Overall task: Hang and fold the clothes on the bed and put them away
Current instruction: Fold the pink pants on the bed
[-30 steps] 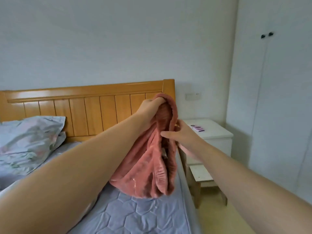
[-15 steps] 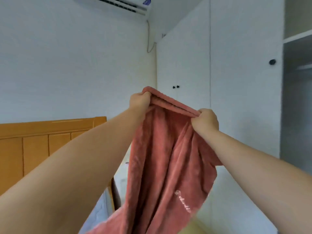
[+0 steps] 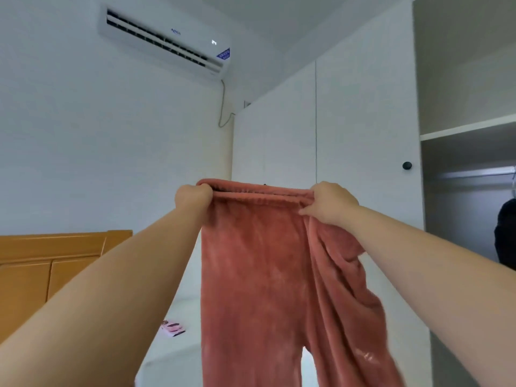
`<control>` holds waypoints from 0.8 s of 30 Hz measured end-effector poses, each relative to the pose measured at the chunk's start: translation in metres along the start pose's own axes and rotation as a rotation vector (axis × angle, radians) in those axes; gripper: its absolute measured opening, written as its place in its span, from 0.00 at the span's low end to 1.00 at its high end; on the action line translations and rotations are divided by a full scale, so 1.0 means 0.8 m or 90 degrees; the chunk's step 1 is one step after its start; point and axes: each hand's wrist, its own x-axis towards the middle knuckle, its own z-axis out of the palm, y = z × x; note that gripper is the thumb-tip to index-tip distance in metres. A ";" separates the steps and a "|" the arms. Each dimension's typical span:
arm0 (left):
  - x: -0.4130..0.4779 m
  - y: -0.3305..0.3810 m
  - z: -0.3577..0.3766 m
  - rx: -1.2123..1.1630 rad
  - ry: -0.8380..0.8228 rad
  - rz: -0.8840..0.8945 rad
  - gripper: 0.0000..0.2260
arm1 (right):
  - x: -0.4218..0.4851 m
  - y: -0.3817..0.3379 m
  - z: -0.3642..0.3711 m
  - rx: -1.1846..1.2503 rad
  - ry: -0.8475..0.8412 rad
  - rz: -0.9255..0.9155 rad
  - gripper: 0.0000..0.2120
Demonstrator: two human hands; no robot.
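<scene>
A pair of pink fleece trousers (image 3: 251, 275) hangs in the air in front of me, stretched flat at the waistband. My left hand (image 3: 192, 196) grips the waistband's left end. My right hand (image 3: 329, 202) grips its right end. The two legs drop straight down past the bottom of the view. The bed's mattress is out of sight; only its wooden headboard (image 3: 50, 263) shows at the lower left.
A white wardrobe (image 3: 363, 135) stands ahead, its right section open with a shelf and a hanging rail (image 3: 474, 174). A dark garment (image 3: 506, 233) hangs there. A white nightstand (image 3: 178, 339) with a small pink packet sits below. An air conditioner (image 3: 164, 40) is on the wall.
My view has turned from the bed up toward the wardrobe. My hands moved apart along the waistband, lifting and spreading the bunched trousers until they hang flat.
</scene>
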 end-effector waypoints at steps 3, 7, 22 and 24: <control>0.007 -0.021 -0.010 0.010 -0.075 -0.063 0.12 | -0.005 -0.009 0.003 0.045 -0.167 -0.017 0.24; 0.015 -0.045 -0.022 0.130 -0.111 -0.004 0.11 | -0.010 -0.007 0.019 0.090 -0.199 0.000 0.24; -0.045 -0.060 0.018 0.373 -0.553 0.193 0.25 | 0.001 -0.006 0.073 0.201 -0.124 -0.011 0.11; -0.057 -0.063 0.028 0.373 -0.432 0.308 0.24 | -0.001 -0.011 0.072 0.191 -0.122 -0.007 0.14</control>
